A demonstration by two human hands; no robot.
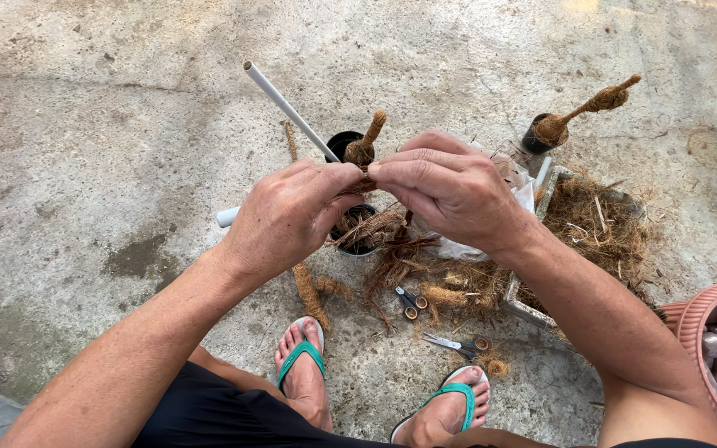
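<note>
My left hand and my right hand meet fingertip to fingertip over a small black pot, both pinching a strand of brown coconut fibre. More fibre hangs from the pinch down into the pot. A fibre-wrapped stick rises from a second black pot just behind my fingers. A white plastic pipe slants up to the left from behind my left hand.
A tray holding loose fibre lies at right, with another pot and wrapped stick behind it. Two scissors lie near my sandalled feet. A pink basket of pebbles stands at the right edge.
</note>
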